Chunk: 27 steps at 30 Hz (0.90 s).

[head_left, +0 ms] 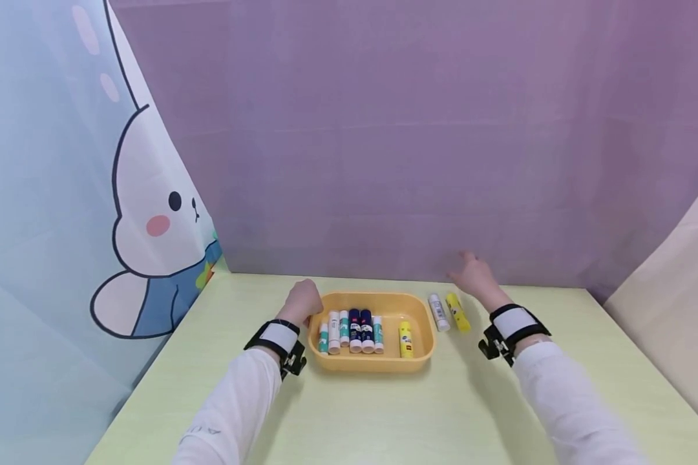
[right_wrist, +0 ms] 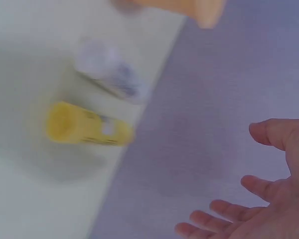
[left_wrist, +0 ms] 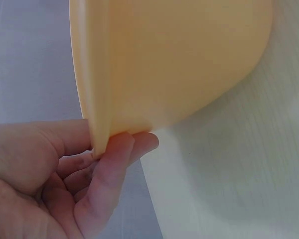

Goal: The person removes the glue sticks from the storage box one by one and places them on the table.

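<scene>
My left hand [head_left: 304,301] pinches the left rim of a yellow-orange plastic basket [head_left: 372,365]; in the left wrist view, thumb and fingers [left_wrist: 109,184] grip its edge. Inside the basket, several glue sticks stand in a row on the left, among them a white one [head_left: 334,332], a dark blue one [head_left: 355,330] and a teal-and-white one [head_left: 378,334]. A yellow glue stick [head_left: 406,340] is on the right side. My right hand [head_left: 475,278] hovers with spread fingers and holds nothing. Below it, outside the basket, lie a white glue stick [head_left: 439,312] and another yellow glue stick [head_left: 458,312].
The pale green table [head_left: 360,420] ends at a purple cloth [head_left: 384,161] behind the basket. A light blue cloth with a cartoon figure [head_left: 157,239] hangs on the left. Black bands with small cameras [head_left: 503,332] sit on both wrists.
</scene>
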Each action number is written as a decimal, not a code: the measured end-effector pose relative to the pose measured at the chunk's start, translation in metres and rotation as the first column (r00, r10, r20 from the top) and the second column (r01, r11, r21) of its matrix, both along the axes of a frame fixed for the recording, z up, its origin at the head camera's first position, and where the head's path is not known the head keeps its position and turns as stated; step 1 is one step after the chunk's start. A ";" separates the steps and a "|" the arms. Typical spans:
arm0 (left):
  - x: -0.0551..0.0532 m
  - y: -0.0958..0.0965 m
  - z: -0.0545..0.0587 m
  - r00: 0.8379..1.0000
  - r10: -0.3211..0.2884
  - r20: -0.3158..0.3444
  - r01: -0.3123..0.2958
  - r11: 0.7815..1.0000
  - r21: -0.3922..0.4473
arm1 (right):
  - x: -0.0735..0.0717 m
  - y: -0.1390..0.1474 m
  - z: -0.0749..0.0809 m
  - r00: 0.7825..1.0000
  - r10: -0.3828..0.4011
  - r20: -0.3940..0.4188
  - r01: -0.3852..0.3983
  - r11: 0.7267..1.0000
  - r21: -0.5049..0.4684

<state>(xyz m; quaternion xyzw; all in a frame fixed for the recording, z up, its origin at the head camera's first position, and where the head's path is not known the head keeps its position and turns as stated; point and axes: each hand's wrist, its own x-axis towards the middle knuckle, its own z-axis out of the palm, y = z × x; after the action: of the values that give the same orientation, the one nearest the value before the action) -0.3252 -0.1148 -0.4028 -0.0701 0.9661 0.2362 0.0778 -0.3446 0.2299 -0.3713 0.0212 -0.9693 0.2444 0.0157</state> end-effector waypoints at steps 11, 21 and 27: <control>-0.002 0.001 -0.001 1.000 -0.006 -0.018 0.006 1.000 -0.014 | 0.027 -0.023 0.062 0.987 0.102 -0.127 -0.106 0.994 -0.021; -0.003 0.001 -0.004 1.000 0.008 -0.010 -0.008 1.000 -0.002 | 0.063 -0.056 0.073 0.958 0.195 -0.209 -0.194 0.981 0.022; -0.003 0.001 -0.005 1.000 -0.001 -0.023 0.000 1.000 -0.001 | 0.081 -0.071 0.057 0.936 0.239 -0.259 -0.225 0.971 0.083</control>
<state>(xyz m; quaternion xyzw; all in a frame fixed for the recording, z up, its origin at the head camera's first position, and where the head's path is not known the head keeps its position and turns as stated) -0.3279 -0.1138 -0.4074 -0.0671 0.9670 0.2367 0.0668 -0.2634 0.1586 -0.3139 0.1687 -0.9550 0.2143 0.1168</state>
